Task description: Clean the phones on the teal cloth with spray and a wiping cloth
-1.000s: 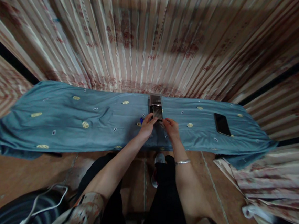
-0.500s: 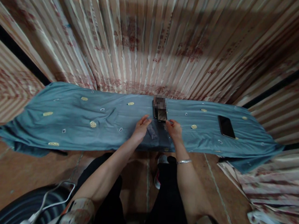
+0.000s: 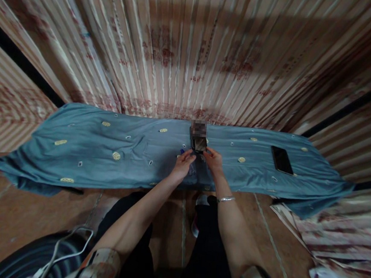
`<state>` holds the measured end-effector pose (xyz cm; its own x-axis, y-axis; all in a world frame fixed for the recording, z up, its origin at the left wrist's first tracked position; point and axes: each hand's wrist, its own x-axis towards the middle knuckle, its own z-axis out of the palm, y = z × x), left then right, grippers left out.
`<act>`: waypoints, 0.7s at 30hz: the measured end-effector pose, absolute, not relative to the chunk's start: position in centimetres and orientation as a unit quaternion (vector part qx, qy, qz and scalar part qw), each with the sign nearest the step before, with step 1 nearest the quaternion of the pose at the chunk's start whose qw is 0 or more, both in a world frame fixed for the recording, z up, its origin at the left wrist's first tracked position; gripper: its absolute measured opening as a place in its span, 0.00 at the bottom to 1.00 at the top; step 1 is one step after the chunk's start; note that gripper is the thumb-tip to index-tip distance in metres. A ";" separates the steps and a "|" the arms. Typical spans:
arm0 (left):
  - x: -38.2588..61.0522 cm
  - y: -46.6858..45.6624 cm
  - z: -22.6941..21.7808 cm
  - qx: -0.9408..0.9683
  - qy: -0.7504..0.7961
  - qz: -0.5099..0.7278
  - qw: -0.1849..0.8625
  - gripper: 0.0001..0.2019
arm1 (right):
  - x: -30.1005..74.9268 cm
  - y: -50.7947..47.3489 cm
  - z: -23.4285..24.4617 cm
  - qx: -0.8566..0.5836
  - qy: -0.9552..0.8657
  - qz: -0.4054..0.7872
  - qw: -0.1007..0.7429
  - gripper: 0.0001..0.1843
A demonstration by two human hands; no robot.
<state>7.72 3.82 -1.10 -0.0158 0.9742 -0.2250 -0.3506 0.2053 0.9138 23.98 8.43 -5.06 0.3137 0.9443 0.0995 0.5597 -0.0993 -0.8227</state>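
Observation:
A dark, flat wallet-like case (image 3: 199,145) lies at the middle of the cloth-covered surface; its upper half is pixelated. My right hand (image 3: 214,160) pinches its lower right corner between thumb and fingers. Close to the lower left corner is my left hand (image 3: 183,166), its fingers bent together. A small blue thing (image 3: 182,151) shows by those fingertips, too small to name. What the left fingers hold is hidden. Between the hands, a clear crumpled plastic piece (image 3: 192,168) rests on the cloth, partly covered by my left hand.
A dark smartphone (image 3: 282,160) lies on the teal cloth (image 3: 136,152) at the right. Pleated curtains (image 3: 184,70) hang behind and at both sides, with dark bars crossing them. On the floor at lower left are a black ribbed round object (image 3: 18,258) and a white cable (image 3: 70,254).
My left hand has moved right, up to the case's lower left corner and over part of the plastic piece. My right hand has shifted slightly left. The case has stayed almost where it was.

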 end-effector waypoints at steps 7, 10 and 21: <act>7.8 3.9 -1.3 0.330 0.476 0.528 0.622 0.16 | 23.5 8.8 -4.7 -0.733 -0.502 0.240 0.390 0.22; 7.7 3.9 -1.3 0.325 0.477 0.529 0.623 0.16 | 23.3 8.8 -4.4 -0.738 -0.500 0.242 0.383 0.21; 6.3 4.1 -1.6 0.363 0.488 0.518 0.601 0.16 | 23.9 7.3 -3.0 -0.749 -0.503 0.235 0.362 0.16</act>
